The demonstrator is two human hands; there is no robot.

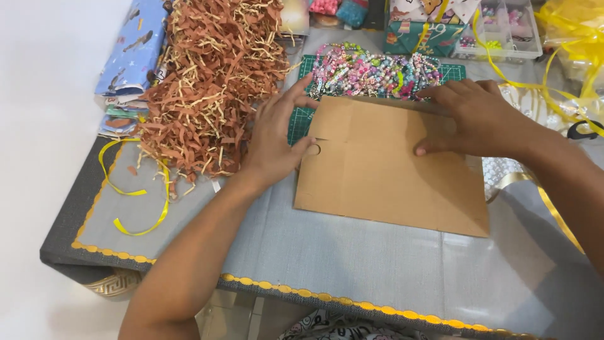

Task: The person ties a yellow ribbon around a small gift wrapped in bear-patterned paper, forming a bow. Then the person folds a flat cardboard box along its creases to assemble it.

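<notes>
Hands pressing a flat brown cardboard sheet on a grey tabletop.

Lowest in the frame is the tabletop [352, 252] edge with its yellow trim. Above it, in the middle, lies the cardboard [384, 170]. The left hand [277, 141] rests on its left edge, fingers spread wide and flat, gripping nothing, likely to stop it sliding. The right hand [475, 119] presses its top right part, fingers flat too. A yellow ribbon [135, 208] curls at lower left. Farther up sit brown paper shreds [211, 82] and colourful bead bracelets [371, 72] on a green mat [301, 119].
</notes>
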